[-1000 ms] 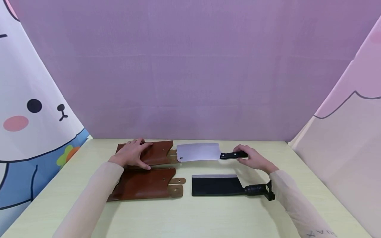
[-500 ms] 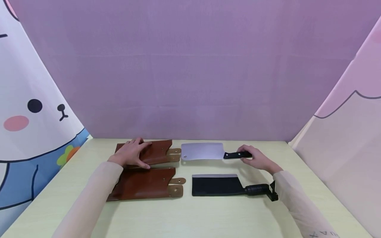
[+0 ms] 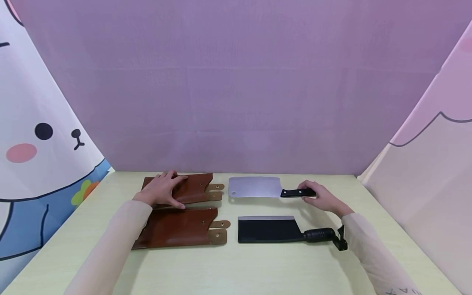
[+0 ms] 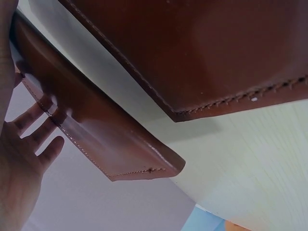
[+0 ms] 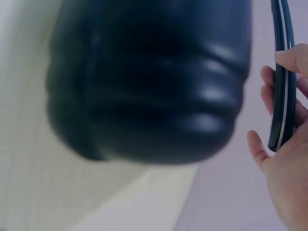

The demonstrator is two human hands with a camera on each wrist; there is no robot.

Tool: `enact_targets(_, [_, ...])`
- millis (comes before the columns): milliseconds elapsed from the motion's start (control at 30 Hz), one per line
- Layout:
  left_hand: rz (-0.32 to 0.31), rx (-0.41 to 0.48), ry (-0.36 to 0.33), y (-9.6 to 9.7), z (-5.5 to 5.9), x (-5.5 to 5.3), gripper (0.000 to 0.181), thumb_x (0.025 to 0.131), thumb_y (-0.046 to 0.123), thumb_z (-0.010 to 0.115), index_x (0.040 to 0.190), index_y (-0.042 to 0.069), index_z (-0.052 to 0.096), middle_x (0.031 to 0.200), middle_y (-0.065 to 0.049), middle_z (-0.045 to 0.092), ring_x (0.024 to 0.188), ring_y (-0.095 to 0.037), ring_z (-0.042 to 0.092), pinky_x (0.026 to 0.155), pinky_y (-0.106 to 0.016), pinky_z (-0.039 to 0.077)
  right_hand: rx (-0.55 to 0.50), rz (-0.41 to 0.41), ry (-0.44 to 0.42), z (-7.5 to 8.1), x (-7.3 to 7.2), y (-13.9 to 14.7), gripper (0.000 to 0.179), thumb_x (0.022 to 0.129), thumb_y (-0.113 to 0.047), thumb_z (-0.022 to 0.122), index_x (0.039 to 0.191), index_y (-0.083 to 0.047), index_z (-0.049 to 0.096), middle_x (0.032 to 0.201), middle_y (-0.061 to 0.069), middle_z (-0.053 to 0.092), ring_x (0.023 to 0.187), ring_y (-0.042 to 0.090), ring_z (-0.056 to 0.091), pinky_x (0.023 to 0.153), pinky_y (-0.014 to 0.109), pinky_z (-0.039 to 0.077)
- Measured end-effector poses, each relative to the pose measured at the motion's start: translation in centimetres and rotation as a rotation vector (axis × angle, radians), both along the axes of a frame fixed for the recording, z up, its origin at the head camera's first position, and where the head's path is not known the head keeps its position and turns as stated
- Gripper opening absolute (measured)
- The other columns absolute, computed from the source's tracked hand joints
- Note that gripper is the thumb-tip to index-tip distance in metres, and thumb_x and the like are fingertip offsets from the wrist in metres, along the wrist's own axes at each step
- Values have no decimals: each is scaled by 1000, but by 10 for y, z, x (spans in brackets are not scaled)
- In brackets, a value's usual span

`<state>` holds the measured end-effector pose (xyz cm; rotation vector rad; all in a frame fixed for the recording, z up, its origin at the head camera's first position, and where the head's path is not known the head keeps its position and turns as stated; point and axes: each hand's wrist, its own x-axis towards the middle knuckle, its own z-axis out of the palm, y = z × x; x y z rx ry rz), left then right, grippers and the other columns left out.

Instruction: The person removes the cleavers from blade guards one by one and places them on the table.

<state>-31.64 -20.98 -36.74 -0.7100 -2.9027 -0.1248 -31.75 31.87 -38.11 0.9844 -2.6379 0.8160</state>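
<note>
My right hand (image 3: 324, 200) grips the black riveted handle of a silver-bladed cleaver (image 3: 254, 187), which lies level with its blade pointing left. In the right wrist view, thumb and fingers close round that cleaver handle (image 5: 283, 96). My left hand (image 3: 160, 192) spans the far brown leather knife sheath (image 3: 197, 186), fingers at its back edge and thumb at its front edge; the left wrist view has the fingers against this sheath (image 4: 110, 139). A gap separates the blade from the sheath's mouth straps. The hand hides the sheath's left part.
A second brown sheath (image 3: 180, 229) lies nearer on the pale table (image 3: 236, 270). To its right is a black-bladed cleaver (image 3: 269, 230), its black handle running towards my right sleeve. A purple backdrop (image 3: 236, 90) rises behind the table.
The silver cleaver and my right hand have shifted right, widening the gap from the far sheath. That sheath moved very slightly left and back under my left hand.
</note>
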Motion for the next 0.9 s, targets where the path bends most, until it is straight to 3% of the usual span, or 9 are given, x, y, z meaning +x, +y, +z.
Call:
enact_targets(367, [-3, -12, -3, -2, -2, -6, 102, 57, 64, 74, 139, 15, 40, 123, -18, 42, 108, -37, 46, 93, -56, 35, 1, -13, -66, -3, 0, 2, 22, 81, -1, 61, 103, -1, 57, 93, 12, 62, 85, 29, 54, 77, 45, 44])
enact_targets(667, [19, -4, -13, 1, -5, -9, 102, 56, 62, 75, 139, 14, 40, 124, -19, 42, 110, -38, 45, 94, -56, 34, 12, -24, -78, -6, 1, 6, 22, 81, -1, 61, 103, -2, 57, 92, 7, 62, 84, 19, 53, 75, 33, 44])
enact_targets(900, [31, 4, -4, 0, -8, -12, 102, 56, 63, 75, 138, 15, 40, 123, -19, 42, 110, -37, 45, 93, -55, 34, 12, -21, -74, -8, 2, 7, 22, 81, 0, 61, 102, -2, 57, 93, 7, 62, 85, 24, 55, 77, 36, 44])
